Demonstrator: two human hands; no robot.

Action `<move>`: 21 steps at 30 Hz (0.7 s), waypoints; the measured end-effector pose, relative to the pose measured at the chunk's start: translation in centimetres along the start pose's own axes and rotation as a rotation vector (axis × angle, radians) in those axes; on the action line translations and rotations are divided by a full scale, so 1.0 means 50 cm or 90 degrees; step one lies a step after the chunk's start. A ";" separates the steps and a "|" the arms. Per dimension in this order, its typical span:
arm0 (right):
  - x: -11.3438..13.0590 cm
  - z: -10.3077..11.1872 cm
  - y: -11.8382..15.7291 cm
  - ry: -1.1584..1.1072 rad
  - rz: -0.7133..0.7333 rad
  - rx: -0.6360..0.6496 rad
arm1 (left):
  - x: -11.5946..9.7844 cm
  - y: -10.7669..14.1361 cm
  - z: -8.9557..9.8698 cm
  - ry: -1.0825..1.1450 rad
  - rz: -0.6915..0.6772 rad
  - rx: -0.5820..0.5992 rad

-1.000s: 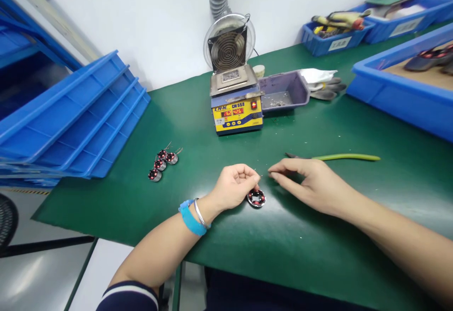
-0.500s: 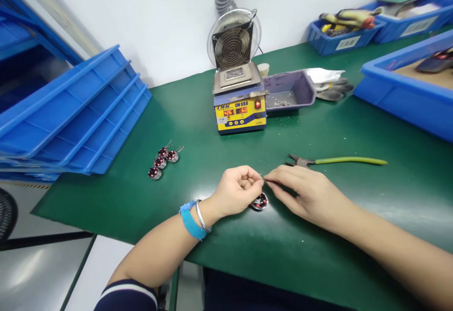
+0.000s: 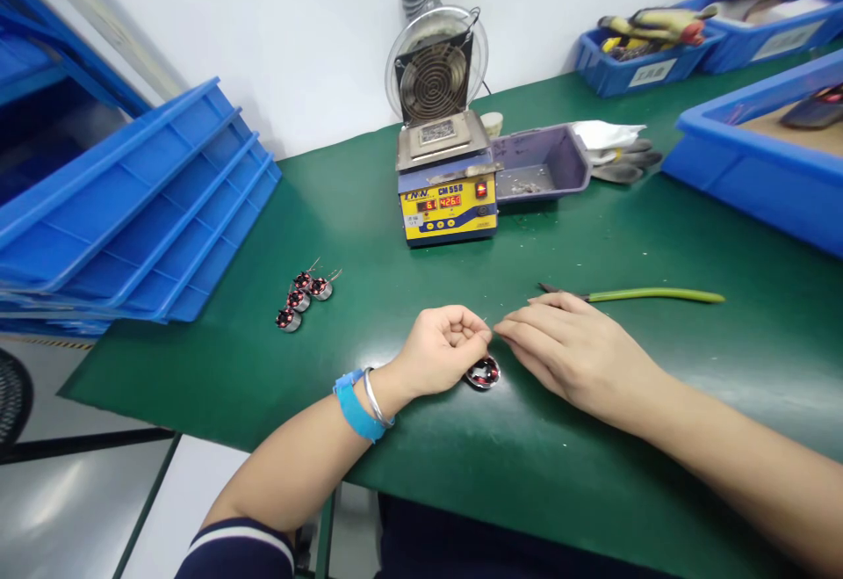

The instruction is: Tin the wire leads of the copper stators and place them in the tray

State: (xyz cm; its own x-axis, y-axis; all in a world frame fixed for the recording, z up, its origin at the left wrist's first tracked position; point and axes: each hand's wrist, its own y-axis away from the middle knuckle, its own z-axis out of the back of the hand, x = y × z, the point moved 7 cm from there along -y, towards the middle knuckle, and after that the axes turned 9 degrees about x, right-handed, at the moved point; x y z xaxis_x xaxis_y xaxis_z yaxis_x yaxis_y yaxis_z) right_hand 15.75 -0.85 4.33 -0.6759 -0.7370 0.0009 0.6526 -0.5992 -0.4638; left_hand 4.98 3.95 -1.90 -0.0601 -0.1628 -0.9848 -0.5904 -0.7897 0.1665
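My left hand (image 3: 448, 349), with a blue band and a metal bangle at the wrist, pinches thin wire; a short end (image 3: 486, 321) shows above the fingertips. Just below these fingers is a round motor stator (image 3: 483, 372) with dark red windings in a silvery ring, partly hidden by the hand. My right hand (image 3: 570, 351) has its fingers pressed together, tips close to the left fingertips; whatever they hold is too small to make out. Behind the right hand lie cutting pliers (image 3: 652, 295) with green handles, their jaws partly covered.
Several similar stators (image 3: 299, 300) with wire ends stand at the left. A yellow-and-blue solder pot (image 3: 448, 210) sits at the back, beside a purple tray (image 3: 550, 162) and gloves (image 3: 625, 166). Blue crates (image 3: 151, 210) lean at left; a blue bin (image 3: 744, 175) is at right.
My right fingers have closed together and shifted slightly, covering more of the pliers' jaws. My left hand keeps its pinch almost in place.
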 end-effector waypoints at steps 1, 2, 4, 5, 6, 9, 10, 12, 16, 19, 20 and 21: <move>0.000 0.000 0.000 0.003 0.001 -0.002 | 0.000 0.000 0.000 0.000 -0.001 0.001; 0.001 0.000 -0.001 0.006 0.001 -0.005 | 0.000 -0.001 0.000 0.000 -0.001 0.003; 0.001 -0.002 -0.001 0.002 0.001 -0.005 | 0.000 -0.001 0.000 -0.003 -0.002 0.007; 0.000 -0.002 -0.001 -0.003 -0.002 -0.004 | 0.000 0.000 0.000 -0.005 -0.002 0.008; -0.001 -0.003 -0.001 -0.012 -0.006 -0.004 | 0.000 0.000 0.000 -0.010 -0.002 0.009; -0.007 -0.004 0.000 -0.054 -0.027 -0.006 | -0.004 0.003 0.000 -0.031 -0.003 0.011; -0.009 -0.004 0.000 -0.073 -0.035 -0.007 | -0.005 0.004 0.000 -0.040 -0.004 0.012; -0.015 -0.005 0.001 -0.109 -0.049 -0.007 | -0.009 0.005 -0.002 -0.056 -0.006 0.016; -0.017 -0.004 0.002 -0.139 -0.056 -0.007 | -0.016 0.005 -0.006 -0.074 -0.011 0.036; -0.020 -0.009 0.002 -0.188 -0.095 0.025 | -0.022 0.004 -0.009 -0.106 -0.019 0.056; -0.025 -0.015 0.002 -0.235 -0.136 0.049 | -0.024 0.005 -0.010 -0.120 -0.022 0.068; -0.032 -0.025 0.005 -0.306 -0.190 0.086 | -0.027 0.005 -0.013 -0.136 -0.025 0.084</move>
State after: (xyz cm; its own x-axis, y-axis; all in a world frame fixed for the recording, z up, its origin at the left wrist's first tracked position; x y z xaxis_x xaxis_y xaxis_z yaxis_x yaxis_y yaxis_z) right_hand 16.57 0.59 3.11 -0.6262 -0.5704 0.5315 0.5168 -0.8141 -0.2648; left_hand 5.41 3.57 -0.50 -0.1949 0.0061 -0.9808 -0.6952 -0.7063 0.1337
